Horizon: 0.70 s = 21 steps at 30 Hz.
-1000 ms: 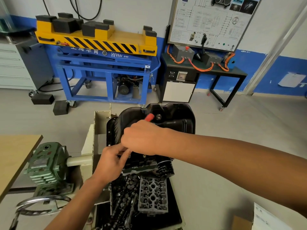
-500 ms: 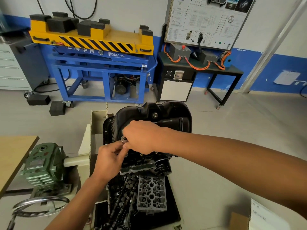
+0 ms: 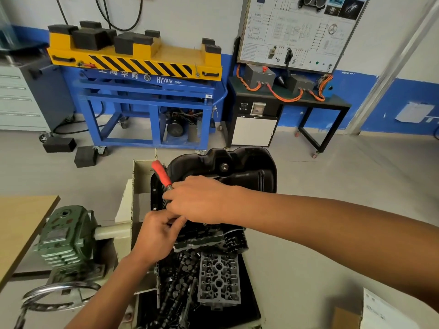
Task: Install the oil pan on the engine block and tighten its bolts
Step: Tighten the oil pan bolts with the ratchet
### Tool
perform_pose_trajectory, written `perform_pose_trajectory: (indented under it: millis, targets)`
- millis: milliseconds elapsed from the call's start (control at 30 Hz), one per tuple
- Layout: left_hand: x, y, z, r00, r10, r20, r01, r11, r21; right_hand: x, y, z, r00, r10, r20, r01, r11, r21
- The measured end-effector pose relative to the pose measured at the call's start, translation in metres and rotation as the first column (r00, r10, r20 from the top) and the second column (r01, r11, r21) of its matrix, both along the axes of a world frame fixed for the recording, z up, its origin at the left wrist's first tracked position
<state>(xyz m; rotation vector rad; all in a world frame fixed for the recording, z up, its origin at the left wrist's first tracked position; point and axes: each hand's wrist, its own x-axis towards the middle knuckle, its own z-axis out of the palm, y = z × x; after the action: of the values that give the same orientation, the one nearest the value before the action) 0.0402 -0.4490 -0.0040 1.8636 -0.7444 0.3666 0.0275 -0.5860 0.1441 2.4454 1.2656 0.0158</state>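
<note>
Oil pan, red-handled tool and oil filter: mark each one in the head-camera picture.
oil pan (image 3: pixel 251 172), head view, on its black outer wall.
red-handled tool (image 3: pixel 162 174), head view, middle of the red handle.
oil filter (image 3: pixel 235 241), head view, on its black side with white print.

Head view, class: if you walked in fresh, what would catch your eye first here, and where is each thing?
Two hands meet mid-frame. The right hand grips a red-handled tool over the black oil pan, and the left hand reaches to the pan's near edge just below it. Behind them, a yellow lift table with black stripes stands out at the back wall.
</note>
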Motion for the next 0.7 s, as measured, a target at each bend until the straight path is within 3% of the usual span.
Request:
perform_pose_trajectory:
  millis: [467, 700]
  targets:
    - [0.01, 0.01, 0.004, 0.992, -0.065, -0.112, 0.072, 0.996, 0.058, 0.027, -0.017, 0.006, 0.978, 0.207, 0.03, -0.204, 0.975, -0.088]
    - [0.008, 0.006, 0.009, 0.992, -0.105, -0.072, 0.108, 0.994, 0.031, 0.031, -0.032, -0.003, 0.948, 0.246, 0.202, -0.228, 0.968, -0.107]
